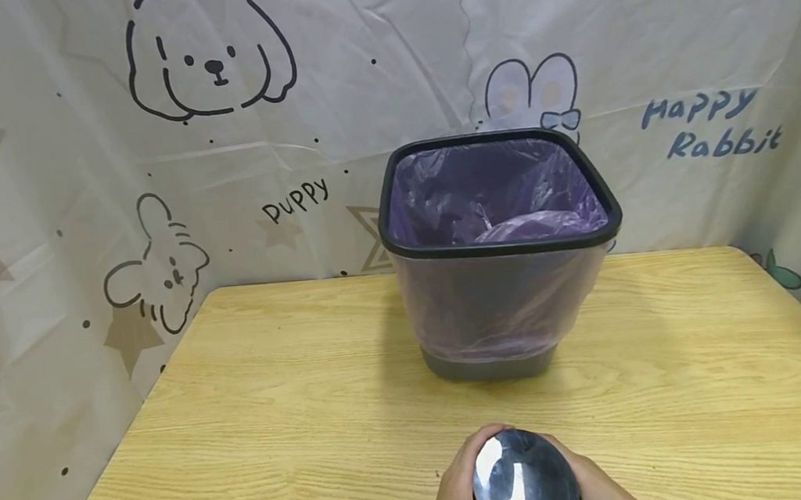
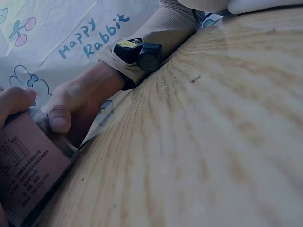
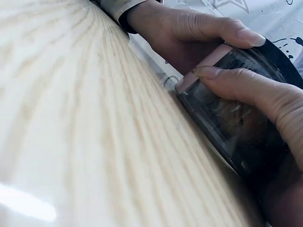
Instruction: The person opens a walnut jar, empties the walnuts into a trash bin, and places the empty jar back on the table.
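Both hands hold a clear jar [image 3: 236, 127] upright at the near edge of the table, its shiny dark lid [image 1: 524, 472] facing up in the head view. My left hand [image 1: 459, 485] grips the jar from the left. From the opposite side my right hand [image 1: 591, 482] holds it, the thumb lying along the wall in the right wrist view. A pinkish label [image 2: 31, 165] with small printed text covers part of the jar. The jar's base is at or just above the tabletop; I cannot tell which. What is inside shows only as a dark, brownish blur.
Beyond the jar stands a grey bin [image 1: 487, 369] with a black rim [image 1: 502, 248], lined with a thin purple plastic bag [image 1: 496, 297]. It rests on a light wooden table [image 1: 279, 416]. A printed cloth [image 1: 331, 90] hangs behind and at the sides.
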The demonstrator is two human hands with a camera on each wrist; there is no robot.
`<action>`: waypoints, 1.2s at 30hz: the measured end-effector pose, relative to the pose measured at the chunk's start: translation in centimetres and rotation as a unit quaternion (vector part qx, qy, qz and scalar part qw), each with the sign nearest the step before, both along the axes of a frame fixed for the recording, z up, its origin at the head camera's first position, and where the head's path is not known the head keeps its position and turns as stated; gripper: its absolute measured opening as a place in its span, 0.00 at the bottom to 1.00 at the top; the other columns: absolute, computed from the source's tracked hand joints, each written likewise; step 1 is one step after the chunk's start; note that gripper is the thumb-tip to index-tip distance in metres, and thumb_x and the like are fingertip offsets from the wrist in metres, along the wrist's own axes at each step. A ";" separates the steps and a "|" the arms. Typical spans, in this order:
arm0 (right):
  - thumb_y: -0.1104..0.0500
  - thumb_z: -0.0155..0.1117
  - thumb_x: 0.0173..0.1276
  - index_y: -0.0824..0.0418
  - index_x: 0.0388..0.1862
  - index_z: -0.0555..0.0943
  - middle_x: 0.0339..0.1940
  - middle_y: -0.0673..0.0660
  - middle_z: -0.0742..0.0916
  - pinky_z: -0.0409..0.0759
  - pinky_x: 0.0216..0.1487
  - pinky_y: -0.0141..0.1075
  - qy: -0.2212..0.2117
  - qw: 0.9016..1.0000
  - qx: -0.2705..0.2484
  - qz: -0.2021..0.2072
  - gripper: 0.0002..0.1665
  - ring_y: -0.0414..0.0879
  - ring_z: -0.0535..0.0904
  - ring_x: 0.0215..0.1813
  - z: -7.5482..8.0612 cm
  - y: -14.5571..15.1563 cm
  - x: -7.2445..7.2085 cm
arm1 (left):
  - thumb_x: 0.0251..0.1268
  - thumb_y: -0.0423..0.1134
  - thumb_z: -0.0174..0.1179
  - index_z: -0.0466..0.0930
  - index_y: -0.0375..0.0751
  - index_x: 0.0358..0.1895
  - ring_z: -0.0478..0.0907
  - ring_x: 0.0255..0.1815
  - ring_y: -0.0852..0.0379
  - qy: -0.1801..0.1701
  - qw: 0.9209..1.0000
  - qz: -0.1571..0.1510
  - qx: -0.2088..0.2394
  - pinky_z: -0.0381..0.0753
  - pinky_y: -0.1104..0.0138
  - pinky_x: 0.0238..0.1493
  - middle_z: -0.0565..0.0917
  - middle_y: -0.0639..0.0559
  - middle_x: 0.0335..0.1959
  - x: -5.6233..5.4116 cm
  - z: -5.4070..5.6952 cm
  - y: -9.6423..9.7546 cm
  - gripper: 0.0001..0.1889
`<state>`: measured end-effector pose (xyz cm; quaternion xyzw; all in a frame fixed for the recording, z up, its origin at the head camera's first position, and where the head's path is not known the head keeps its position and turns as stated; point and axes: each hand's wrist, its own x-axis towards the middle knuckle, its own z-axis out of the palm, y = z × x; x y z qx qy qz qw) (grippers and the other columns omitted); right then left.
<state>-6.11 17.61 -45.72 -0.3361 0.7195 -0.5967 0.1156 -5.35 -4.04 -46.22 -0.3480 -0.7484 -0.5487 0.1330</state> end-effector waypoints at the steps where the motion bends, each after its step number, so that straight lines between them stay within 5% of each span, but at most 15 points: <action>1: 0.67 0.76 0.49 0.60 0.71 0.62 0.63 0.56 0.77 0.75 0.54 0.33 0.010 1.000 -0.006 0.005 0.51 0.44 0.74 0.61 0.0 -0.1 0.0 | 0.32 0.39 0.76 0.63 0.32 0.66 0.74 0.59 0.55 -0.006 1.000 -0.004 0.007 0.76 0.63 0.57 0.75 0.43 0.59 0.0 0.0 0.0 0.49; 6: 0.71 0.72 0.49 0.65 0.73 0.57 0.67 0.61 0.72 0.73 0.59 0.35 -0.010 0.997 -0.066 0.046 0.53 0.46 0.71 0.65 -0.1 -0.3 0.0 | 0.28 0.35 0.77 0.62 0.34 0.65 0.75 0.58 0.55 -0.012 0.999 -0.008 0.034 0.77 0.63 0.55 0.76 0.43 0.59 0.2 0.1 0.3 0.51; 11: 0.74 0.65 0.52 0.62 0.75 0.52 0.71 0.64 0.66 0.71 0.63 0.38 -0.151 0.978 -0.124 0.071 0.53 0.49 0.66 0.68 0.5 -0.4 0.3 | 0.23 0.31 0.79 0.61 0.34 0.66 0.76 0.57 0.54 -0.034 0.997 -0.018 0.062 0.77 0.63 0.55 0.76 0.43 0.59 0.0 0.4 0.6 0.54; 16: 0.73 0.70 0.48 0.66 0.73 0.54 0.69 0.66 0.68 0.70 0.63 0.35 -0.059 0.990 -0.116 0.063 0.54 0.49 0.67 0.67 0.0 -0.6 -0.3 | 0.26 0.29 0.78 0.62 0.32 0.65 0.76 0.57 0.54 -0.088 0.991 -0.034 0.098 0.75 0.63 0.57 0.77 0.43 0.59 0.1 0.8 0.6 0.51; 18: 0.72 0.72 0.47 0.67 0.73 0.54 0.68 0.66 0.69 0.70 0.63 0.35 -0.022 0.991 -0.118 0.063 0.55 0.49 0.68 0.67 -0.2 -0.7 -0.5 | 0.27 0.29 0.78 0.62 0.32 0.65 0.76 0.58 0.53 -0.076 0.991 -0.036 0.104 0.75 0.62 0.57 0.77 0.43 0.59 0.0 0.7 0.6 0.51; 23: 0.69 0.74 0.46 0.65 0.73 0.56 0.67 0.65 0.71 0.71 0.62 0.35 -0.017 0.995 -0.097 0.033 0.56 0.49 0.70 0.65 0.0 -0.9 -0.6 | 0.25 0.28 0.79 0.62 0.34 0.66 0.76 0.57 0.51 -0.044 0.993 -0.033 0.106 0.76 0.61 0.57 0.77 0.43 0.59 -0.3 0.7 0.6 0.53; 28: 0.69 0.74 0.46 0.61 0.73 0.58 0.67 0.62 0.72 0.73 0.61 0.36 -0.054 0.995 -0.088 0.003 0.54 0.50 0.71 0.64 0.4 -1.3 -0.4 | 0.27 0.29 0.80 0.62 0.37 0.66 0.77 0.57 0.52 -0.055 0.993 -0.024 0.101 0.76 0.61 0.57 0.77 0.44 0.59 -0.3 1.0 0.6 0.52; 36: 0.65 0.81 0.43 0.58 0.72 0.61 0.64 0.58 0.75 0.75 0.59 0.35 -0.005 0.998 -0.038 -0.057 0.57 0.50 0.75 0.60 1.0 -1.9 -0.3 | 0.34 0.37 0.81 0.62 0.44 0.67 0.77 0.56 0.55 -0.132 0.988 0.000 0.082 0.76 0.61 0.57 0.76 0.52 0.59 0.1 2.0 0.6 0.50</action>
